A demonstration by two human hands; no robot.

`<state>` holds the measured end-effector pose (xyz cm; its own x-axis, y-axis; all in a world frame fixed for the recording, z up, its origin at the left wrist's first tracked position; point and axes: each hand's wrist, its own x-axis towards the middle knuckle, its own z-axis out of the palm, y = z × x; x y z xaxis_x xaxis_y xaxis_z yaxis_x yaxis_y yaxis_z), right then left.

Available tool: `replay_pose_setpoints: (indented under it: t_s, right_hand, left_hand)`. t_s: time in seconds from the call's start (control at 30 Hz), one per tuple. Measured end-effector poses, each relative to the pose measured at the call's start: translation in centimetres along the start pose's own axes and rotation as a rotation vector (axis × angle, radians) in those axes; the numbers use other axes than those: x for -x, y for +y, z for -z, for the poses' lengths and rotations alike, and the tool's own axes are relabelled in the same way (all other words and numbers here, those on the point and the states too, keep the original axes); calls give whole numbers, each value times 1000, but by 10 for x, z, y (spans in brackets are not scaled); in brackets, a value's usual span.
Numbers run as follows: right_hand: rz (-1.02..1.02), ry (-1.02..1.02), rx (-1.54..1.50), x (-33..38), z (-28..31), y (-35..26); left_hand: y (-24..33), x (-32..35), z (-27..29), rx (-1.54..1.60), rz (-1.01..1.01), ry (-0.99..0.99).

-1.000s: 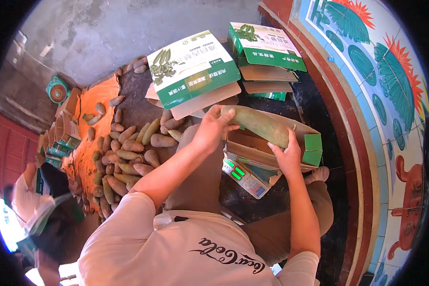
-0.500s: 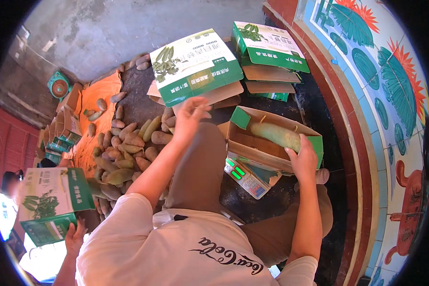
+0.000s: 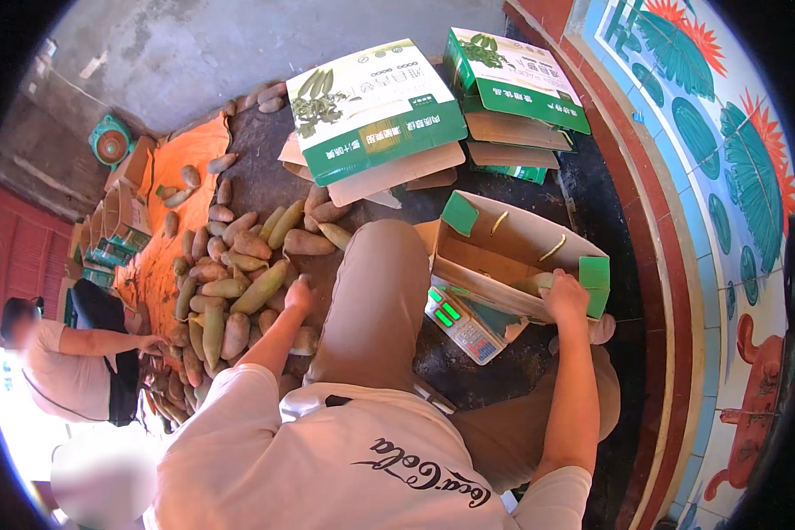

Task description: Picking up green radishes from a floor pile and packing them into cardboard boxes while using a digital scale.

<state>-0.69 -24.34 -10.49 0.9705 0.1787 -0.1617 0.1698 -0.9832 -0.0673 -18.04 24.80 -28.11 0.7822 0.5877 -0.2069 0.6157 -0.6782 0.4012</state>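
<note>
In the open carton [image 3: 512,305] at my right lies a green radish [image 3: 532,283], partly hidden by the box wall and my fingers. My right hand [image 3: 566,296] is closed around its near end, over the carton's near side. My left hand [image 3: 299,294] is down at the right edge of a heap of radishes [image 3: 237,234], beside a long green radish [image 3: 261,287]. Its fingers are too small and hidden to read. Under the carton stands a digital scale [image 3: 465,325] with lit green displays.
A printed carton [image 3: 375,115] and a stack of cartons [image 3: 517,84] stand ahead. An orange sheet [image 3: 199,150] lies under part of the heap. A co-worker [image 3: 75,358] reaches into the radishes at left. A green dial scale [image 3: 112,141] and more boxes [image 3: 124,216] are behind. A painted tile wall [image 3: 680,177] borders the right.
My right hand has lowered the radish deeper into the carton. My left hand has moved back and left to the heap. The carton held up at lower left is out of view.
</note>
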Motion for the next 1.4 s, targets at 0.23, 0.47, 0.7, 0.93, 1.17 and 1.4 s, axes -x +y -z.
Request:
replay_pose_setpoints:
  t_s: [0.23,0.47,0.7,0.93,1.17,1.4]
  right_hand:
    - [-22,-52,-96,-10,-15,11]
    - [-36,58,-179,-11,-9,-16]
    - [204,58,-322,10,-13,-41]
    - [366,35,-175,11,-20,-43]
    - [355,-1,-170,11,-20,-46]
    - [349,27,-216,11,-23,-45]
  left_hand:
    - [-31,52,-9,-414,214,-508]
    - [-72,82,-31,-567,202,-675]
    - [-46,89,-29,-691,42,-707]
    - [-54,78,-46,-759,-143,-688]
    - [-42,58,-53,-842,-196,-869]
    - [-49,60,-60,-881,-218,-818]
